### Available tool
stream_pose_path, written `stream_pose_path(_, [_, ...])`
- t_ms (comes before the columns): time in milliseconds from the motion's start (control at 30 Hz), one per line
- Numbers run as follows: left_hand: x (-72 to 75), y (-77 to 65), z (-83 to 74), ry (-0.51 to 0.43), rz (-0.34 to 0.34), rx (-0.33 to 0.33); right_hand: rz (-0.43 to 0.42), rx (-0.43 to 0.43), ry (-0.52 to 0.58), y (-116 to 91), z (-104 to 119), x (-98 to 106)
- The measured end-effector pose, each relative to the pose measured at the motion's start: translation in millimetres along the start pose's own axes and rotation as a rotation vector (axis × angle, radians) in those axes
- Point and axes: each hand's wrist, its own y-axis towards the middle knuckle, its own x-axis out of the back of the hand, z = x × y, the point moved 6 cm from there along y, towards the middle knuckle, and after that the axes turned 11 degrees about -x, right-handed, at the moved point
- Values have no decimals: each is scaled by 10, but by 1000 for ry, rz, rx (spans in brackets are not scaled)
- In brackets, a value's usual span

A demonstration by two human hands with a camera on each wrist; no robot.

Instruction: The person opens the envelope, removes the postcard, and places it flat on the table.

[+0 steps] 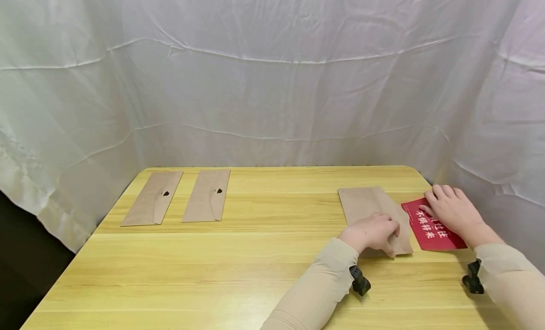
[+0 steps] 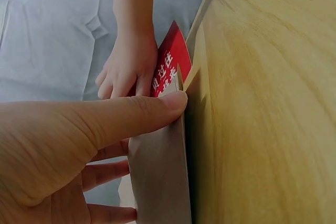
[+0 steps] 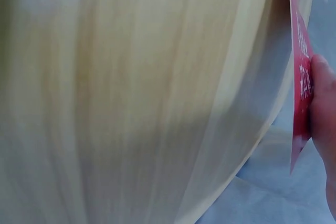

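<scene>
My left hand (image 1: 371, 231) grips an unsealed brown paper envelope (image 1: 359, 201) at the right of the table. In the left wrist view its thumb lies at the edge of the envelope (image 2: 161, 169), with the other fingers along the paper's side. Just right of it, my right hand (image 1: 454, 210) holds a red card (image 1: 432, 242) with white Chinese characters by its far right part. The right wrist view shows the thumb on the printed face of the card (image 3: 302, 98), whose lower corner stands out over the table's edge. The card's left edge lies close beside the envelope's opening.
Two brown envelopes (image 1: 154, 197) (image 1: 207, 196) with dark seals on their flaps lie side by side at the far left of the wooden table (image 1: 191, 273). White curtains (image 1: 272, 93) hang behind and at both sides. A black wrist camera (image 1: 359, 280) sits under the left sleeve.
</scene>
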Motion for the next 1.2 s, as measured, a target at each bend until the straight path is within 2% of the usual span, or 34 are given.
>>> stream_pose_path(167, [-14, -7, 12, -18, 14, -7, 7, -13, 3, -20, -6, -70])
stream_pose_path(467, [-44, -24, 20, -16, 41, -24, 76, -42, -4, -19, 57, -130])
stream_pose_path(867, [-93, -65, 19, -26, 67, -6, 116, -70, 18, 25, 113, -169])
stream_pose_path(1200, [-130, -87, 85, -44, 41, 10, 152, -102, 53, 94, 161, -227])
